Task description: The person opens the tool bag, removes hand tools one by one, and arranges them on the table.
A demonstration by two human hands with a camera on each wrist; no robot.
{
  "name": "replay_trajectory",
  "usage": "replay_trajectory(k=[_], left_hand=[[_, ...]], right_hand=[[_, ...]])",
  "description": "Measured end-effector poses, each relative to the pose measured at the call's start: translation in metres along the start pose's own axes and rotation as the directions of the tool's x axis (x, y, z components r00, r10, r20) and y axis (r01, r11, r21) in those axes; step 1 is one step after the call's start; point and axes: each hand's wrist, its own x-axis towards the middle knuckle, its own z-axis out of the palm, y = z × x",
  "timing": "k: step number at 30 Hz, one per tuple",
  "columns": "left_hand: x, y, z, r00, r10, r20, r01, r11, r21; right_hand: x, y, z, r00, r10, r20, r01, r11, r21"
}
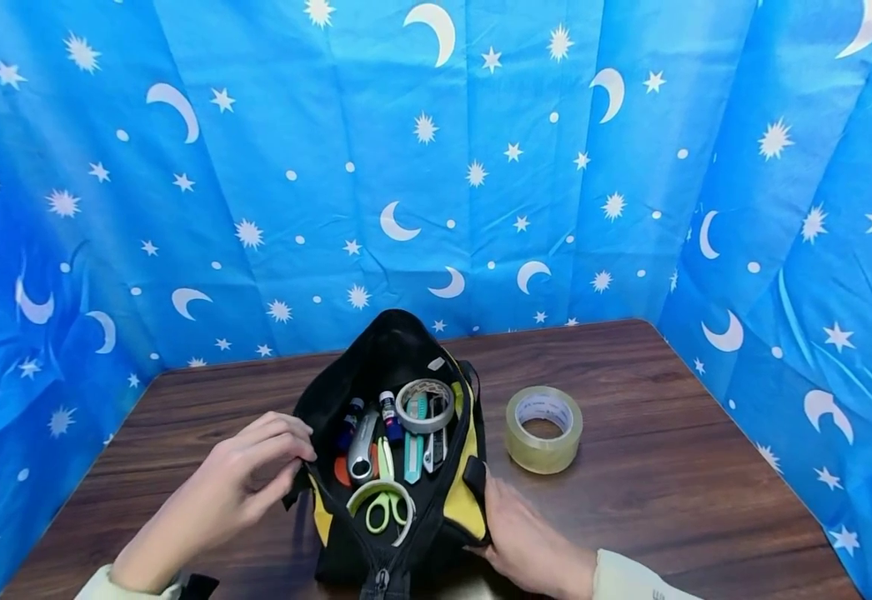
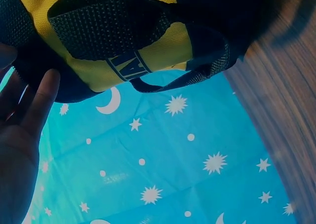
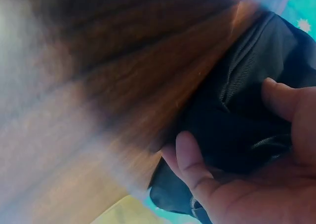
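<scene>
A black and yellow tool bag (image 1: 467, 492) stands unzipped on the table. At its left rim, my left hand (image 1: 244, 471) pinches the black fabric between thumb and fingers. My right hand (image 1: 522, 533) holds the bag's right side low down; in the right wrist view its thumb and fingers (image 3: 190, 157) curve about the black fabric. Inside lie green-handled scissors (image 1: 378, 517), a teal box cutter (image 1: 413, 458), a second, grey and black cutter (image 1: 436, 446), two glue sticks (image 1: 389, 417), a grey metallic tool (image 1: 362, 446), a tape roll (image 1: 423, 425) and a cream ring (image 1: 355, 498).
To the right of the bag, a roll of clear packing tape (image 1: 541, 458) lies flat on the dark wooden table (image 1: 676, 467). A blue curtain (image 1: 346, 125) with moons and stars hangs behind the table and along both sides. Black webbing handles (image 2: 94, 29) loop from the bag's side.
</scene>
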Motion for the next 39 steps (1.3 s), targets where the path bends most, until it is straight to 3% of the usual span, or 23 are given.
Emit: replay_trajectory(k=[3,5,7,10,12,14,17,19,24,30,35,39], left_hand=[[-0.004,-0.002,-0.001,1.0,-0.005,0.007,0.005,1.0,-0.013],[-0.006,-0.002,-0.002,1.0,0.003,0.014,-0.003,1.0,-0.028],[-0.007,0.001,-0.002,1.0,0.004,0.02,-0.003,0.999,-0.041],[-0.003,0.01,-0.005,1.0,-0.015,0.025,0.016,0.998,-0.059],[0.0,0.017,-0.007,0.999,-0.031,0.023,0.032,0.997,-0.07],[0.001,0.021,-0.009,0.999,-0.04,0.019,0.041,0.996,-0.081],[-0.003,0.02,-0.011,0.999,-0.049,0.016,0.05,0.996,-0.079],[-0.008,0.015,-0.01,0.999,-0.051,0.019,0.052,0.996,-0.069],[-0.017,0.005,-0.008,0.998,-0.05,0.028,0.051,0.997,-0.054],[-0.016,0.006,-0.009,0.997,-0.059,0.054,0.062,0.997,-0.051],[-0.016,0.008,-0.01,0.996,-0.065,0.06,0.069,0.996,-0.056],[-0.015,0.009,-0.009,0.997,-0.056,0.059,0.06,0.997,-0.058]], right_hand=[[0.003,0.0,-0.006,0.997,0.041,0.072,-0.041,0.999,0.003],[0.001,-0.002,-0.022,0.987,0.085,0.139,-0.08,0.996,-0.041],[-0.001,-0.005,-0.048,0.969,0.128,0.21,-0.106,0.988,-0.114],[0.001,-0.016,-0.095,0.968,0.169,0.185,-0.125,0.965,-0.23],[0.008,-0.027,-0.122,0.984,0.137,0.112,-0.103,0.959,-0.266],[0.02,-0.039,-0.14,0.998,0.055,0.017,-0.048,0.956,-0.29],[0.045,-0.056,-0.151,0.994,-0.105,-0.023,0.093,0.95,-0.297],[0.065,-0.066,-0.15,0.981,-0.194,0.011,0.189,0.939,-0.287],[0.115,-0.089,-0.136,0.937,-0.239,0.254,0.295,0.932,-0.209],[0.157,-0.108,-0.109,0.843,-0.147,0.517,0.282,0.94,-0.192],[0.176,-0.118,-0.081,0.776,-0.053,0.629,0.256,0.938,-0.236],[0.186,-0.123,-0.059,0.745,0.012,0.667,0.274,0.906,-0.323]])
